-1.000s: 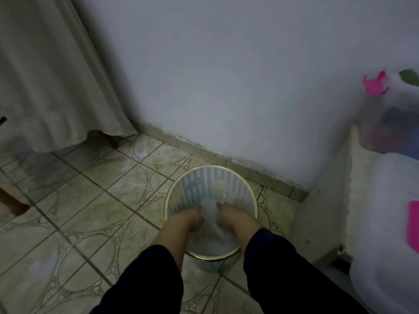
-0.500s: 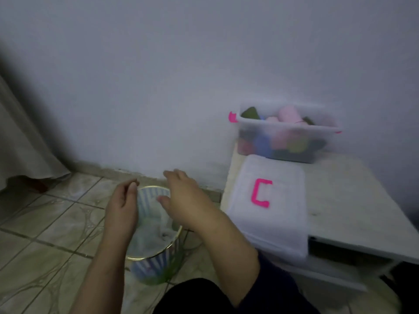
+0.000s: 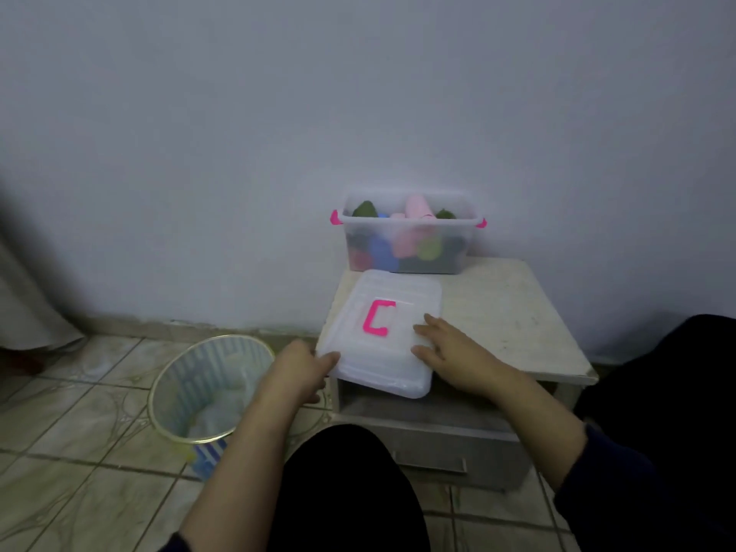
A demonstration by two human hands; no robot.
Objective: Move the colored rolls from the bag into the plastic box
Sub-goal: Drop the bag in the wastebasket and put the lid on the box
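Observation:
A clear plastic box [image 3: 406,260] with pink clips stands at the back of a low table against the wall, filled with colored rolls [image 3: 414,241] in pink, blue, green and red. In front of it lies the box's translucent lid [image 3: 384,336] with a pink handle. My left hand [image 3: 300,370] grips the lid's near left corner, thumb on top. My right hand [image 3: 450,348] rests on the lid's right edge with fingers spread. A crumpled clear bag [image 3: 217,408] lies inside a striped bin on the floor.
The low white table [image 3: 513,324] has a drawer below its top. A round striped wastebasket [image 3: 191,364] with a gold rim stands on the tiled floor left of the table. A curtain [image 3: 24,296] hangs at far left. My dark-clothed knee is low in view.
Both hands left the wastebasket and moved right onto the lid on the table. The view swung right from the bin to the table and box.

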